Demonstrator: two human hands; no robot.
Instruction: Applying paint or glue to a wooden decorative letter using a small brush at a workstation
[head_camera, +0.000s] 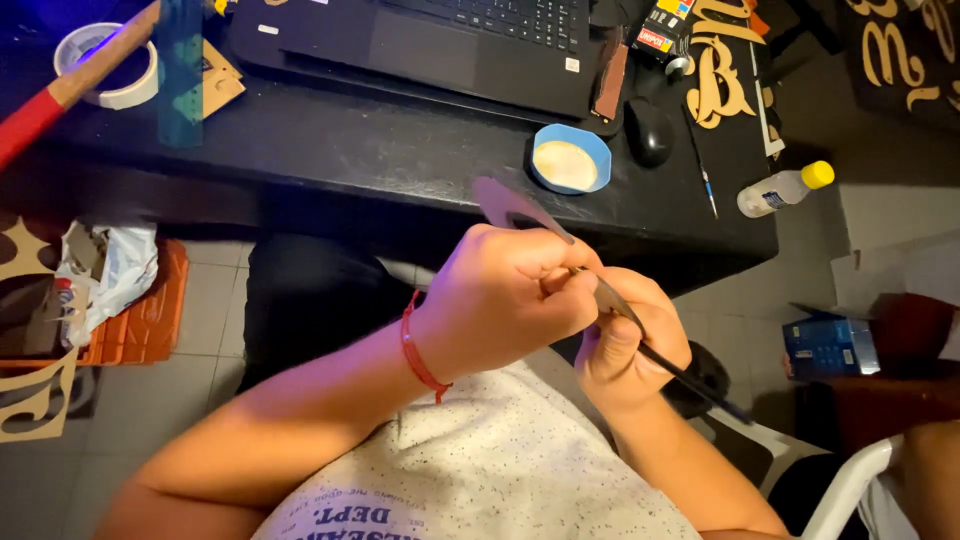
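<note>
My left hand (510, 295) grips a thin flat cut-out piece (510, 207) that sticks up past the knuckles, in front of the black desk's edge (400, 195). A red cord bracelet (418, 350) circles that wrist. My right hand (630, 340) holds a slim dark paintbrush (690, 378), its tip hidden between the two hands against the piece and its handle pointing down to the right. Both hands press together above my lap and speckled white shirt (500, 460).
On the desk lie a black laptop (450, 40), a blue bowl of pale liquid (570, 160), a mouse (650, 130), a thin brush (700, 165), a tape roll (110, 65) and a yellow-capped bottle (785, 188). Cut-out wooden shapes (720, 70) sit at the back right. A white chair (840, 485) is at lower right.
</note>
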